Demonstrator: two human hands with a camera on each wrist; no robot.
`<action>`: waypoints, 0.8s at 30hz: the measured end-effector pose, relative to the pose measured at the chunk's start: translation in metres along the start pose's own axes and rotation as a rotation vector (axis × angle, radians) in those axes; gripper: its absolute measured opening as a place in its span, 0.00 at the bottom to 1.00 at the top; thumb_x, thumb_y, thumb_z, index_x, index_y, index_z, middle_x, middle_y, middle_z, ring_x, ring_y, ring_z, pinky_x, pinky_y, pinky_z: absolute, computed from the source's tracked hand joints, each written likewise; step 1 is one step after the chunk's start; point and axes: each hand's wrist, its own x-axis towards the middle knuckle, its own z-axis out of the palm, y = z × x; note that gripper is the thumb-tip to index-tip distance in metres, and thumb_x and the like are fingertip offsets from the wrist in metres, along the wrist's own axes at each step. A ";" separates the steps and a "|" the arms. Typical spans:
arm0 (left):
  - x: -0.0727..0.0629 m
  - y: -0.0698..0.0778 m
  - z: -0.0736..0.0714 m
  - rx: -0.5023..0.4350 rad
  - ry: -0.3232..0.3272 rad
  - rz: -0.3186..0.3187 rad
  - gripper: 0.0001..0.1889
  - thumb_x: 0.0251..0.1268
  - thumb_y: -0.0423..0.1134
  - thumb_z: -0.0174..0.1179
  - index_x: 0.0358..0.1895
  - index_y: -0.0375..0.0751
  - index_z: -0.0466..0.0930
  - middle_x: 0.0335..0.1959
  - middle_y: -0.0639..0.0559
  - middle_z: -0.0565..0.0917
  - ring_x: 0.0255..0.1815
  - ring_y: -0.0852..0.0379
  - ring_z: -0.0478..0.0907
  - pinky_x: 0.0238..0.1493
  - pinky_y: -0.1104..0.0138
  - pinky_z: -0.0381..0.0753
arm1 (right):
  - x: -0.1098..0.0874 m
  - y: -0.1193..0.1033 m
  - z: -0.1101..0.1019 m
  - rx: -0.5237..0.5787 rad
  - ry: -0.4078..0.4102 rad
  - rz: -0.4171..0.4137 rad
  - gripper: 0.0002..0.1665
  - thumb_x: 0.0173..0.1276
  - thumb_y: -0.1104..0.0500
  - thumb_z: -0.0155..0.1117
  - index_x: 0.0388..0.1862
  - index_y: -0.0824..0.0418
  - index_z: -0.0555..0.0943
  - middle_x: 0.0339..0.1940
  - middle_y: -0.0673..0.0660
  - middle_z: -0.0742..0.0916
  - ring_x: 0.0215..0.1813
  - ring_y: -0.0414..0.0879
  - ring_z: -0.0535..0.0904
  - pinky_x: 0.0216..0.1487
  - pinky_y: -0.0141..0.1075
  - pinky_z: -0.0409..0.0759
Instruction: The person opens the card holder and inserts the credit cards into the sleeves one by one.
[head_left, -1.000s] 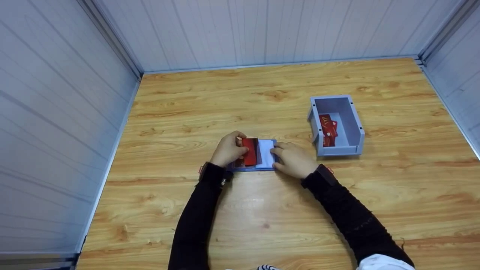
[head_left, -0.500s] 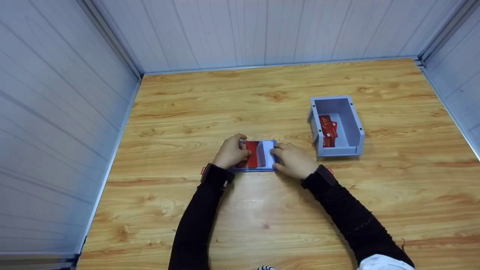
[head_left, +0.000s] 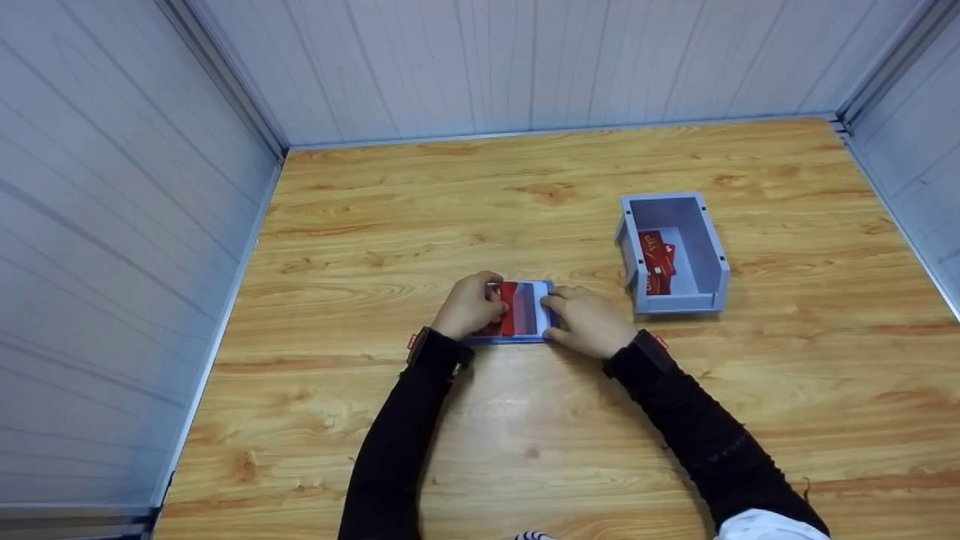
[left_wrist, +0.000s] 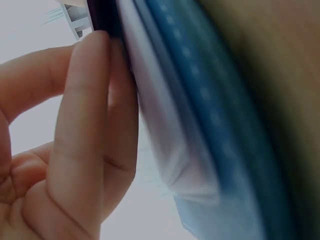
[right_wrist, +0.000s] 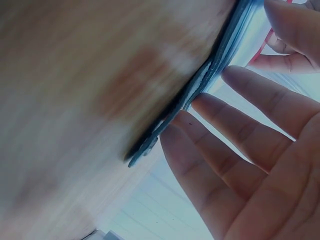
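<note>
Pinching the red card (head_left: 509,309) between finger and thumb, my left hand (head_left: 466,306) has slid it toward three o'clock in the last second; more now seems to lie beneath the clear sleeve (head_left: 529,307), so insertion looks partly done. At the blue holder (head_left: 516,340)'s three o'clock edge, my right hand (head_left: 589,321) rests nearly straight fingers, grasping nothing. At two o'clock, a grey bin (head_left: 681,304) stands on the bench (head_left: 517,420).

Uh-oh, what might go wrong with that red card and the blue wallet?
The left hand holds the red card near one side, so it might twist or slip. The clear sleeve looks creased at its corner, so pushing hard could crumple it. If the right hand lifts off its edge, the blue wallet might slide.
</note>
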 end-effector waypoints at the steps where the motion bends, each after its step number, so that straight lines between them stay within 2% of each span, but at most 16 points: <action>1: 0.000 0.000 0.001 0.000 -0.003 -0.003 0.27 0.59 0.29 0.62 0.64 0.30 0.72 0.26 0.52 0.80 0.23 0.62 0.78 0.25 0.73 0.75 | 0.000 0.000 0.000 -0.003 -0.002 0.004 0.36 0.65 0.45 0.66 0.66 0.64 0.75 0.66 0.66 0.77 0.68 0.60 0.73 0.70 0.51 0.70; 5: 0.000 0.001 0.002 0.008 -0.006 -0.014 0.28 0.59 0.29 0.61 0.64 0.30 0.71 0.27 0.50 0.81 0.22 0.62 0.78 0.25 0.73 0.77 | 0.000 -0.001 -0.001 -0.016 -0.011 0.016 0.37 0.65 0.45 0.67 0.65 0.67 0.74 0.67 0.66 0.77 0.69 0.60 0.72 0.71 0.50 0.69; 10: 0.000 0.003 0.003 0.031 -0.009 0.003 0.26 0.60 0.30 0.60 0.64 0.30 0.72 0.31 0.49 0.79 0.24 0.63 0.77 0.25 0.74 0.77 | -0.001 -0.002 -0.003 -0.016 -0.007 0.003 0.38 0.64 0.46 0.68 0.64 0.70 0.75 0.67 0.67 0.76 0.69 0.60 0.72 0.71 0.50 0.69; 16: 0.001 0.004 0.005 0.012 -0.039 -0.004 0.28 0.61 0.28 0.59 0.67 0.28 0.68 0.26 0.53 0.75 0.24 0.63 0.79 0.26 0.75 0.77 | 0.000 -0.002 -0.003 -0.003 -0.011 0.005 0.38 0.63 0.46 0.68 0.64 0.71 0.74 0.68 0.67 0.76 0.69 0.60 0.72 0.71 0.50 0.68; 24: 0.002 0.005 0.008 0.018 -0.030 0.020 0.25 0.62 0.28 0.54 0.64 0.28 0.70 0.29 0.52 0.75 0.27 0.62 0.78 0.26 0.74 0.74 | 0.001 0.000 0.000 0.007 -0.007 0.006 0.39 0.63 0.46 0.68 0.64 0.71 0.74 0.68 0.68 0.76 0.68 0.62 0.73 0.70 0.51 0.69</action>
